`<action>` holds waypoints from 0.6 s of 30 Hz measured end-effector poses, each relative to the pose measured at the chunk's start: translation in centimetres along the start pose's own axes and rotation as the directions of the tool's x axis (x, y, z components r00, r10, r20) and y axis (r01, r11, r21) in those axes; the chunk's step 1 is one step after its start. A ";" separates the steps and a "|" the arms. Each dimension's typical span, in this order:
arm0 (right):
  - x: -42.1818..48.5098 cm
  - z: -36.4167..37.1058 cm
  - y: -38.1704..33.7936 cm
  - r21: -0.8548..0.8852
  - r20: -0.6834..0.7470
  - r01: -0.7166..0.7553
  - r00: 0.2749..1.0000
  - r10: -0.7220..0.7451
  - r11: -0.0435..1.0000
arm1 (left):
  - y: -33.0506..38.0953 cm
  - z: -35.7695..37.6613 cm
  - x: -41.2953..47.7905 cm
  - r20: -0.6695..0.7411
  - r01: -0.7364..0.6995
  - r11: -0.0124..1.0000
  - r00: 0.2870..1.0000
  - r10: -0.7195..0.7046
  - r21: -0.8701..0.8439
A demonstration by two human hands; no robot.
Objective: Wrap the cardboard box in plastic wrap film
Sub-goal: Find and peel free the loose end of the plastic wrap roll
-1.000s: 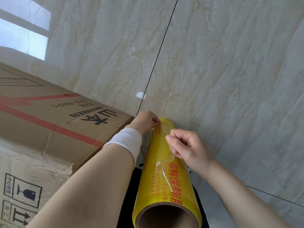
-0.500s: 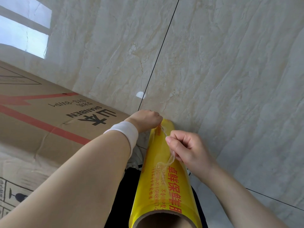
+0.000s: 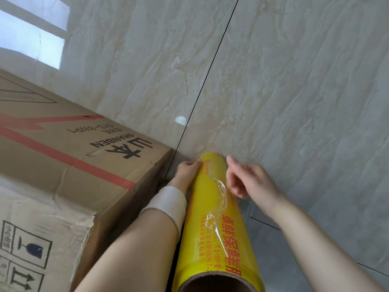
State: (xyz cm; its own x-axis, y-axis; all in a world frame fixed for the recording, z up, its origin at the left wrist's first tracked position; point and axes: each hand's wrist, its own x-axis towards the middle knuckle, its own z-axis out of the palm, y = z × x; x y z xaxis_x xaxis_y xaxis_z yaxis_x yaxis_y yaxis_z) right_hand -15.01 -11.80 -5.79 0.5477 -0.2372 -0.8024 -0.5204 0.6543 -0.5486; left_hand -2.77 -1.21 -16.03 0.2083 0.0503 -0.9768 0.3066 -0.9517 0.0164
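We take the film roll [image 3: 212, 224] as landmark: yellow, red print, lying on the tile floor [image 3: 294, 91] and pointing away from us. Its cardboard core [image 3: 212, 284] opens toward the camera at the bottom edge. The inside is dark and we see no contents.

The cardboard box [image 3: 69, 165] sits just left of the roll on the same floor, with its corner near the roll's far end. Its top is shut, so we cannot tell the contents. It has black lettering and red stripes on top. The side facing us has handling symbols and a torn edge. The cardboard is not yet wrapped.

The left hand [image 3: 188, 168] is at the roll's far end on its left side, fingers curled against the roll and holding it. A white wristband [image 3: 166, 204] sits on that wrist, touching the roll's left flank.

The right hand [image 3: 248, 180] is just right of the roll's far half, blurred, with fingers loosely bent and apart. A loose film flap [image 3: 220, 192] lifts off the roll's top beside that hand. We cannot tell whether the fingers pinch it.
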 end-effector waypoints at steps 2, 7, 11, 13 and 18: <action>2.3 -0.7 1.9 -0.129 -0.222 -0.163 0.966 0.131 0.978 | -0.7 -0.1 -0.5 0.221 0.231 0.951 0.957 -0.185 -0.204; 5.3 -0.2 4.5 -0.090 -0.103 -0.565 0.825 0.556 0.820 | -0.9 0.2 -0.8 0.451 0.323 0.874 0.882 -0.139 -0.362; 5.4 0.6 5.6 0.007 -0.085 -0.521 0.850 0.520 0.854 | -0.6 0.0 -1.7 0.442 0.316 0.867 0.888 -0.127 -0.386; 4.5 0.8 5.5 0.060 -0.089 -0.468 0.877 0.472 0.882 | -0.8 0.2 -2.1 0.416 0.279 0.858 0.905 -0.085 -0.431; 1.9 1.0 5.8 0.148 -0.103 -0.335 0.930 0.352 0.930 | -1.6 0.6 -2.3 0.346 0.121 0.848 0.935 0.077 -0.516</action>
State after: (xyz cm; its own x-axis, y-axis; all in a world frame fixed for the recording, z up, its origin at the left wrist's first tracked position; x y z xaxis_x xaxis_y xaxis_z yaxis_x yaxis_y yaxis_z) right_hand -16.31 -7.68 -10.29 0.2592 -0.0644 -0.9637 -0.5706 0.7948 -0.2066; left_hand -4.26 -0.01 -13.96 -0.1026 -0.1315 -0.9860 0.7647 -0.6443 0.0063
